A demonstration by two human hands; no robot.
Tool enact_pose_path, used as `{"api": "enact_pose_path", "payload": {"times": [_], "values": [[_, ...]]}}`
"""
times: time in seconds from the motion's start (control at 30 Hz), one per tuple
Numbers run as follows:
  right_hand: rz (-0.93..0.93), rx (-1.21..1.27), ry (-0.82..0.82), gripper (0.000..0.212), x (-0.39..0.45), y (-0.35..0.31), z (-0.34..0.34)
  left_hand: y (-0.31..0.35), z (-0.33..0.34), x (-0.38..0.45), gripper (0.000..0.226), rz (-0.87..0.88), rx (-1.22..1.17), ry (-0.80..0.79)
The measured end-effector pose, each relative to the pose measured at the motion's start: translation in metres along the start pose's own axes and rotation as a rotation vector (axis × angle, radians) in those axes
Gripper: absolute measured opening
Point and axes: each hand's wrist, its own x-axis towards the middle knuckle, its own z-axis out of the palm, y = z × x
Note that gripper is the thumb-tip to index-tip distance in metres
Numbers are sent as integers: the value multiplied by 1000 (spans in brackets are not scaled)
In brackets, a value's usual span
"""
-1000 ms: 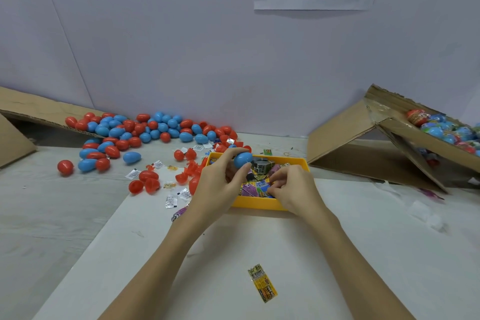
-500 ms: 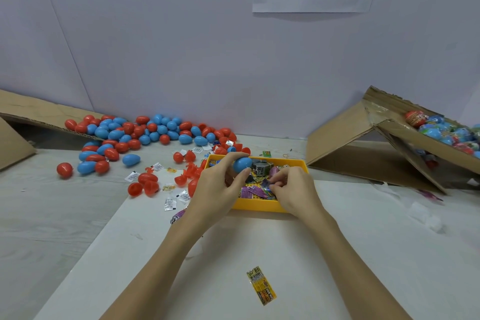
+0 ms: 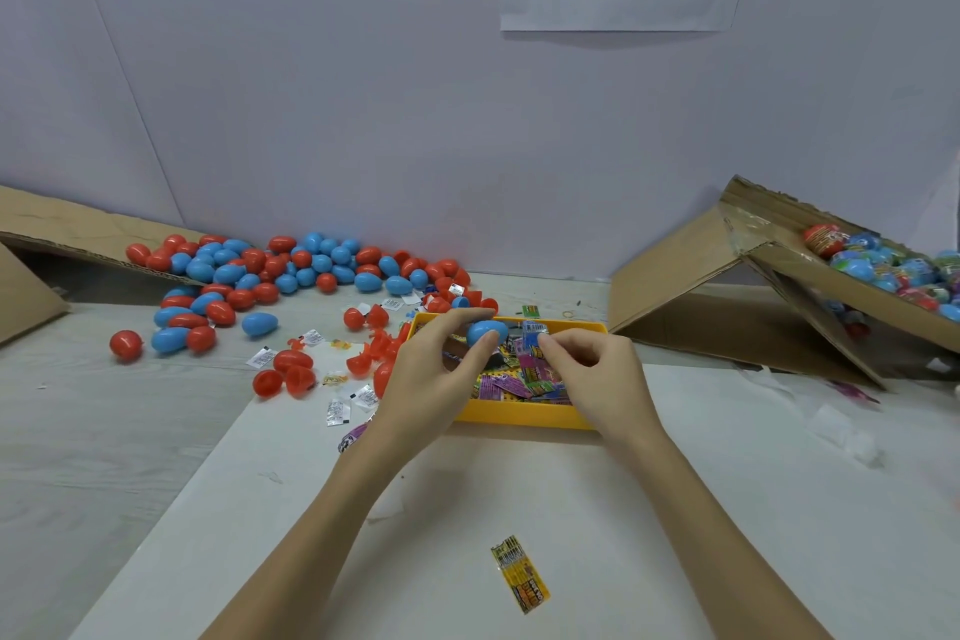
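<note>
My left hand (image 3: 434, 374) holds a blue plastic egg (image 3: 485, 332) between thumb and fingers over the yellow tray (image 3: 519, 414). My right hand (image 3: 597, 374) pinches a small blue printed wrapper (image 3: 534, 335) just right of the egg, above the tray. The tray holds several colourful printed wrappers (image 3: 524, 379).
A heap of red and blue eggs (image 3: 270, 276) lies at the back left, with open red halves and small white packets near the tray. A cardboard box (image 3: 779, 291) with wrapped eggs (image 3: 893, 265) leans at the right. One yellow wrapper (image 3: 520, 573) lies on the white board near me.
My right hand has lifted out of the tray's wrappers with a blue wrapper pinched and brought it up beside the egg. My left hand keeps the egg in about the same place.
</note>
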Motion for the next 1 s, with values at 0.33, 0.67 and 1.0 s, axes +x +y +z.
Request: {"api": "enact_pose_path", "payload": {"times": [0.33,0.67,1.0], "values": [[-52,-54,62,18,0,1,3,-6,4,-3,26,31,49,-19],[14,110,-14,20,-4,-4,0,-3,5,-3,21,-5,-6,-43],[66,103,-50,29,-5,-12,1,-2,4,-2,22,-35,-5,-31]]}}
